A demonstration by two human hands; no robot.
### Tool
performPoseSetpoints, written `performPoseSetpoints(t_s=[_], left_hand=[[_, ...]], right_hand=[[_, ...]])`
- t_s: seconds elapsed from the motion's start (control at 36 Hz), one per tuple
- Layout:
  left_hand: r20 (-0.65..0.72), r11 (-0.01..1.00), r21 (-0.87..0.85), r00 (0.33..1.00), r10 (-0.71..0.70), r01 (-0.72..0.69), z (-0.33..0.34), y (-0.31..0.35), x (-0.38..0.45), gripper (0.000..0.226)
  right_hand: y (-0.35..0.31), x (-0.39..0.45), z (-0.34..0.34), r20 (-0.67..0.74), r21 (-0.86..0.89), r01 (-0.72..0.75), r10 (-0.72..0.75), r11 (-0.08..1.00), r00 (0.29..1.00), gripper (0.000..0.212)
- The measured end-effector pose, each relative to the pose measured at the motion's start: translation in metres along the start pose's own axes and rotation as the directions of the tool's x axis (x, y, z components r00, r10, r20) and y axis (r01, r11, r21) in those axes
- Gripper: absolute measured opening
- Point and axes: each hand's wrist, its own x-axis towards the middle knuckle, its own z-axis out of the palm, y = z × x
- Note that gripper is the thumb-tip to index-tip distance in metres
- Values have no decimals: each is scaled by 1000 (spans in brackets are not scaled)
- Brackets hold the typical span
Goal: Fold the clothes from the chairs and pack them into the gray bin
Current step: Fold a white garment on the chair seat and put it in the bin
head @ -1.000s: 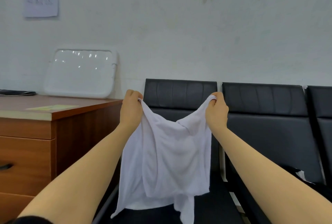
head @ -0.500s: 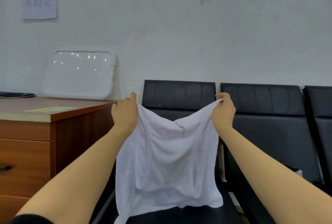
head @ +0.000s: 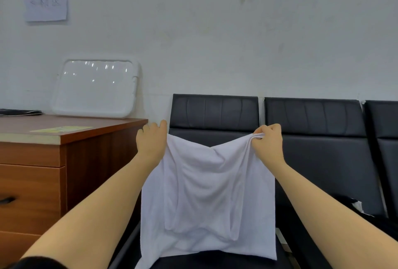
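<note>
Compared with a second ago, the white cloth (head: 206, 193) is hanging spread wider and flatter, and both hands are sitting farther apart. One cloth is being held up over the nearest black chair (head: 214, 113): soft, lightly creased, sagging at its top middle, lower edge reaching the seat. The left hand (head: 151, 141) grip is grasping the top left corner; the right hand (head: 268, 142) grip is pinching the top right corner. Three chair backs are showing. One wooden worktop (head: 71, 128) is carrying one white tray (head: 94, 87) leaning on the wall.
</note>
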Motion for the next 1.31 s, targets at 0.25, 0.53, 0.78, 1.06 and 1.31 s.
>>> performPoseSetpoints(t_s=[0.25, 0.53, 0.78, 1.06, 1.31], left_hand=[[22, 969, 201, 990, 142, -144, 8, 1, -6, 28], [-212, 937, 2, 915, 343, -350, 2, -11, 0, 38], [-21, 949, -22, 949, 314, -314, 8, -7, -2, 29], [-170, 882, -290, 927, 335, -372, 14, -17, -2, 31], [-21, 966, 69, 968, 250, -248, 21, -20, 5, 21]], right_hand=[[-1, 4, 4, -20, -546, -11, 1, 838, 1000, 25], [-2, 14, -5, -17, -694, 73, -118, 716, 993, 27], [0, 12, -1, 31, -581, 113, -117, 806, 993, 23], [14, 10, -4, 24, -646, 86, -93, 758, 995, 23], [19, 16, -10, 77, -771, 138, -124, 622, 989, 23]])
